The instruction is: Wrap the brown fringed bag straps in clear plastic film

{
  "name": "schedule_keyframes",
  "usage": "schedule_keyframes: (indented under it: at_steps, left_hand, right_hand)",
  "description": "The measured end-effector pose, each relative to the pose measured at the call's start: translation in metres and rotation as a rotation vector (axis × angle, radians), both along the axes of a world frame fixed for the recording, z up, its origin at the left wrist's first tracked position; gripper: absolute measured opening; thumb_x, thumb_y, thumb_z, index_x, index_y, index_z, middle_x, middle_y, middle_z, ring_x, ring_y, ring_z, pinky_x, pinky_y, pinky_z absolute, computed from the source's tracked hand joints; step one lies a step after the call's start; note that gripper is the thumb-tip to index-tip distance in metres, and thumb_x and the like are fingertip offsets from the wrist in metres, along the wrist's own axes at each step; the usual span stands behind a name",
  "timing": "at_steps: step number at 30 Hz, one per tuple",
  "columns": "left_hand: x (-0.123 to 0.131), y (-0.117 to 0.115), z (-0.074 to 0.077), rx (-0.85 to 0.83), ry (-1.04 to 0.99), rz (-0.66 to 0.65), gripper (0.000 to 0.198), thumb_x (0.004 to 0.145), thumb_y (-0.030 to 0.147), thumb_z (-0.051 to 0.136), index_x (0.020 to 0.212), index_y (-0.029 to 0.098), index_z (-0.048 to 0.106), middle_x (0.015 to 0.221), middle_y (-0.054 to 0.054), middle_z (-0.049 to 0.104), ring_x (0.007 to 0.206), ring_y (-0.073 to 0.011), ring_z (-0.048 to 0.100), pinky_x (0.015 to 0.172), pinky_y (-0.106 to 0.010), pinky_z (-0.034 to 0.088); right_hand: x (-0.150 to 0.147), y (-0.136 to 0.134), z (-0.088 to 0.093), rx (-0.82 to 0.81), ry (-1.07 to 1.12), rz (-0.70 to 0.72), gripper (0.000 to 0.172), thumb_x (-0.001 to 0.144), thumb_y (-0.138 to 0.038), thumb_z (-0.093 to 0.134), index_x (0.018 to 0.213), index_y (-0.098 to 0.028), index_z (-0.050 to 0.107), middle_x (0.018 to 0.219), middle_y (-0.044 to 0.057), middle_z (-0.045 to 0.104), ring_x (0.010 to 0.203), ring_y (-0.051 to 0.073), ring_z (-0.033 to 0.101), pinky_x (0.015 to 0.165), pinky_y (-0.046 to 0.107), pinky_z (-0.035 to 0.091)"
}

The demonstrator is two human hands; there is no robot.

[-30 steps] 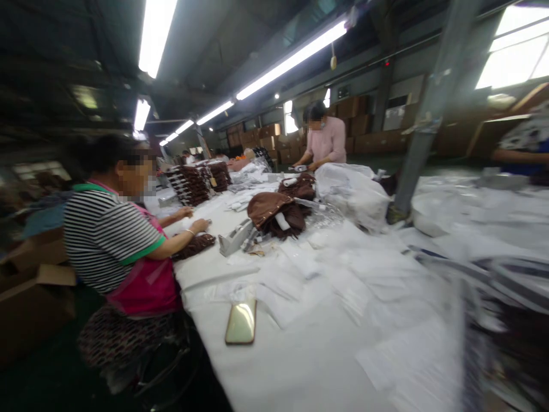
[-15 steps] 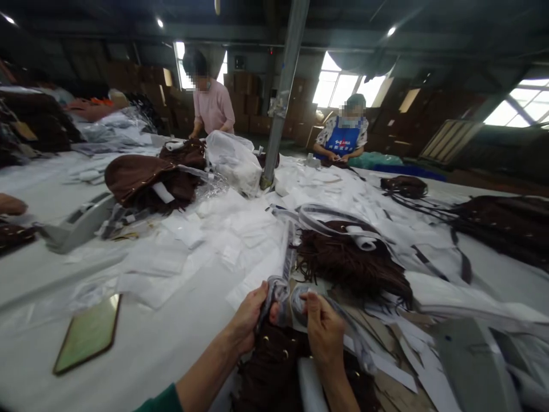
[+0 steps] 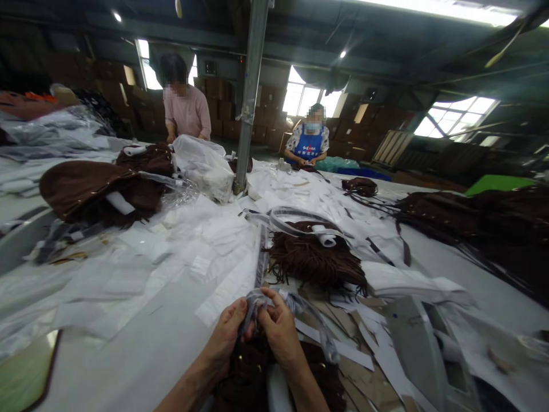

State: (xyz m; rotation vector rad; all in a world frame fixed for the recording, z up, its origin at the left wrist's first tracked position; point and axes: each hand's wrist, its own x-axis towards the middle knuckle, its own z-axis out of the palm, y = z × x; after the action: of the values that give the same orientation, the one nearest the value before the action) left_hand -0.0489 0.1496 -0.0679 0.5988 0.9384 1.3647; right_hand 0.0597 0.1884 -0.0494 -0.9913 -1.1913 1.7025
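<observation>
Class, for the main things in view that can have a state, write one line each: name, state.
Left hand: closed on the grey strap
Right hand: closed on it too
Grey strap: bunched between the hands
Fringed brown bag: lying down, fringe spread
Phone: flat, partly out of frame
Ceiling light: lit

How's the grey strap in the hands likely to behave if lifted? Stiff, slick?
Probably flexible: the grey strap is bunched between the left hand and right hand. May be slippery, since its surface shows a glossy, film-like sheen. Likely to trail when lifted: a loose length curves out past the right hand.
</observation>
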Motion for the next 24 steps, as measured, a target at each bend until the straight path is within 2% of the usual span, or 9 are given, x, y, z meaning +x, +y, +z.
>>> schedule_keyframes:
  at_steps: [5, 10, 13, 15, 17, 20, 24]
  left_hand:
    - [0.005, 0.002, -0.006, 0.007, -0.037, -0.007, 0.053, 0.078, 0.063, 0.059, 0.060, 0.013, 0.053, 0.046, 0.004, 0.047, 0.043, -0.0047, 0.034, 0.045, -0.019, 0.021]
    - [0.002, 0.004, -0.002, -0.001, -0.021, -0.018, 0.059, 0.081, 0.065, 0.052, 0.048, 0.016, 0.043, 0.040, 0.005, 0.037, 0.041, -0.0064, 0.033, 0.044, -0.021, 0.019]
    - [-0.003, 0.005, 0.004, 0.015, 0.112, -0.025, 0.055, 0.079, 0.066, 0.053, 0.056, 0.017, 0.045, 0.041, 0.007, 0.036, 0.041, -0.0063, 0.029, 0.043, -0.021, 0.019]
    - [-0.004, 0.004, 0.008, 0.059, 0.243, -0.110, 0.052, 0.079, 0.065, 0.055, 0.061, 0.016, 0.049, 0.047, 0.006, 0.041, 0.045, -0.0068, 0.032, 0.045, -0.020, 0.023]
    - [-0.003, 0.003, 0.011, 0.105, 0.341, -0.219, 0.053, 0.077, 0.067, 0.054, 0.066, 0.015, 0.053, 0.053, 0.004, 0.045, 0.051, -0.0081, 0.035, 0.049, -0.020, 0.028]
    - [0.002, 0.004, 0.015, 0.170, 0.411, -0.335, 0.061, 0.073, 0.076, 0.048, 0.067, 0.015, 0.055, 0.059, 0.001, 0.047, 0.055, -0.0102, 0.035, 0.053, -0.022, 0.033]
    - [0.007, 0.006, 0.020, 0.249, 0.460, -0.436, 0.068, 0.070, 0.083, 0.041, 0.063, 0.016, 0.055, 0.060, -0.001, 0.047, 0.060, -0.0135, 0.038, 0.059, -0.025, 0.038]
  right_hand:
    - [0.001, -0.002, 0.000, 0.005, -0.008, -0.007, 0.053, 0.072, -0.048, 0.069, 0.110, -0.020, 0.045, 0.053, -0.007, 0.058, 0.039, 0.011, 0.049, 0.041, 0.020, 0.033]
    - [0.004, 0.001, -0.006, 0.094, -0.059, -0.049, 0.047, 0.078, -0.045, 0.064, 0.113, -0.019, 0.047, 0.055, -0.006, 0.055, 0.044, 0.012, 0.049, 0.045, 0.023, 0.039]
    - [0.012, 0.003, -0.006, 0.319, -0.121, -0.165, 0.038, 0.084, -0.043, 0.057, 0.114, -0.019, 0.052, 0.083, 0.003, 0.062, 0.069, 0.016, 0.059, 0.063, 0.027, 0.047]
    - [0.016, 0.002, -0.005, 0.539, -0.232, -0.197, 0.029, 0.089, -0.040, 0.052, 0.110, -0.021, 0.056, 0.098, 0.006, 0.062, 0.086, 0.019, 0.060, 0.075, 0.030, 0.047]
    - [0.018, -0.001, -0.005, 0.766, -0.351, -0.186, 0.020, 0.091, -0.036, 0.048, 0.096, -0.021, 0.061, 0.092, 0.005, 0.062, 0.085, 0.019, 0.059, 0.075, 0.030, 0.046]
    - [0.019, -0.003, -0.013, 1.067, -0.474, -0.287, 0.020, 0.092, -0.027, 0.047, 0.074, -0.021, 0.055, 0.069, 0.001, 0.056, 0.068, 0.016, 0.056, 0.063, 0.026, 0.043]
    - [0.020, -0.001, -0.027, 1.318, -0.526, -0.478, 0.018, 0.090, -0.019, 0.046, 0.074, -0.021, 0.053, 0.061, -0.001, 0.053, 0.058, 0.014, 0.053, 0.058, 0.025, 0.041]
